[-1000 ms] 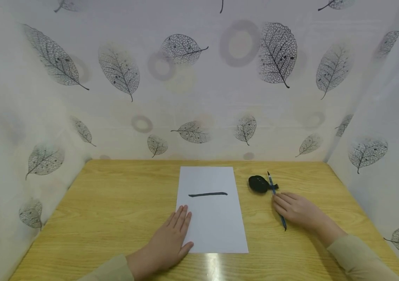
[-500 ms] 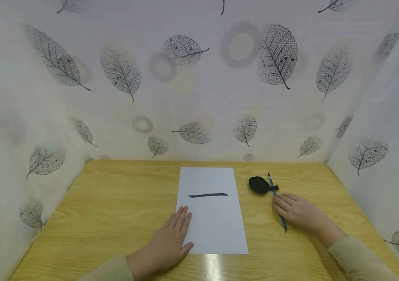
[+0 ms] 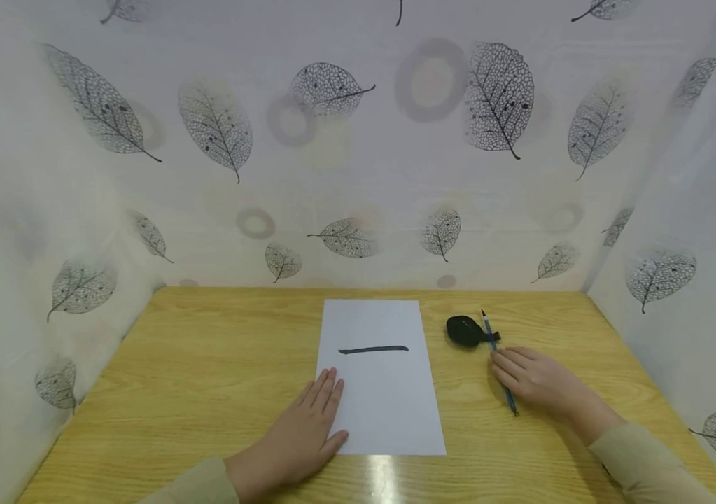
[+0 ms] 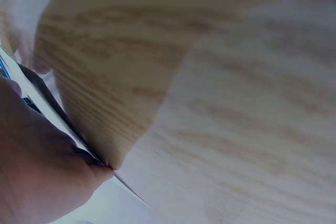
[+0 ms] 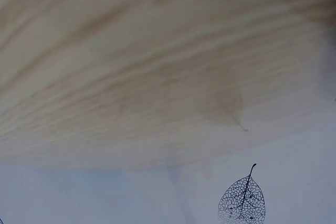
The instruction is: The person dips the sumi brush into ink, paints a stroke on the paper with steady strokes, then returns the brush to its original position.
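My left hand (image 3: pixel 304 430) lies flat with straight fingers on the left edge of a white sheet of paper (image 3: pixel 389 409). A single black brush stroke (image 3: pixel 373 349) runs across the upper half of the sheet. At the right, my right hand (image 3: pixel 537 381) holds a slim blue writing brush (image 3: pixel 488 329) at its middle between the fingertips; the thumb is mostly hidden. The brush's upper end crosses the short stem of a black oval inkstone-like piece (image 3: pixel 463 331). In the left wrist view, part of my hand (image 4: pixel 47 166) appears beside the paper's edge.
The wooden table (image 3: pixel 206 364) is bounded at the back and sides by pale sheeting (image 3: pixel 358 168) printed with leaves. Light reflects off the table near its front edge. Only tabletop (image 5: pixel 131 77) and sheeting show in the right wrist view.
The brush's lower end has swung slightly to the right under my right hand's fingers. My left hand and the paper have stayed in place.
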`<state>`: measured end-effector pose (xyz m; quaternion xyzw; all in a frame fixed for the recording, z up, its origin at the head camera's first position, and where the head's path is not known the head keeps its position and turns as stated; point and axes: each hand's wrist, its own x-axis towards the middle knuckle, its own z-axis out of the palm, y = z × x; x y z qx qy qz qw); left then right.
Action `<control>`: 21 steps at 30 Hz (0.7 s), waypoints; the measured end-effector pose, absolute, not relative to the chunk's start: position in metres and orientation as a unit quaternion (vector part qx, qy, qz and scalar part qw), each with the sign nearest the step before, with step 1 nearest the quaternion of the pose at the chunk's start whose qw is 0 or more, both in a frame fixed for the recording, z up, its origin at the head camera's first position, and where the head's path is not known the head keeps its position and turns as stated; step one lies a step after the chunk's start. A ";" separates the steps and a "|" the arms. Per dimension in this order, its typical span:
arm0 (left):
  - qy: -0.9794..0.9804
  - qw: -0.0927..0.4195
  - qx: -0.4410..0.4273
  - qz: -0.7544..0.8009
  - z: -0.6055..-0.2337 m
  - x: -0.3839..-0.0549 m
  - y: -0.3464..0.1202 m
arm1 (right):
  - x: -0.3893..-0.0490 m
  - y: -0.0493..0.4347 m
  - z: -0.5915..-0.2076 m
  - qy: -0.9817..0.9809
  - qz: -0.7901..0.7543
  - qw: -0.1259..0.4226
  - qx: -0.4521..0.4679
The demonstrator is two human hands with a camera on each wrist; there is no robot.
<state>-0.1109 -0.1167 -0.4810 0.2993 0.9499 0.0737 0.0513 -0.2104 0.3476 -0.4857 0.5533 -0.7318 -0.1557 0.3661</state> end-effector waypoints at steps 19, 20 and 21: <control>0.950 0.022 0.297 0.097 -0.481 -0.118 -0.117 | -0.211 0.338 -0.477 -0.736 -0.119 0.407 0.528; 0.950 0.019 0.296 0.099 -0.481 -0.118 -0.118 | -0.210 0.336 -0.476 -0.740 -0.117 0.406 0.523; 0.950 0.016 0.295 0.097 -0.481 -0.118 -0.119 | -0.209 0.334 -0.476 -0.745 -0.114 0.404 0.518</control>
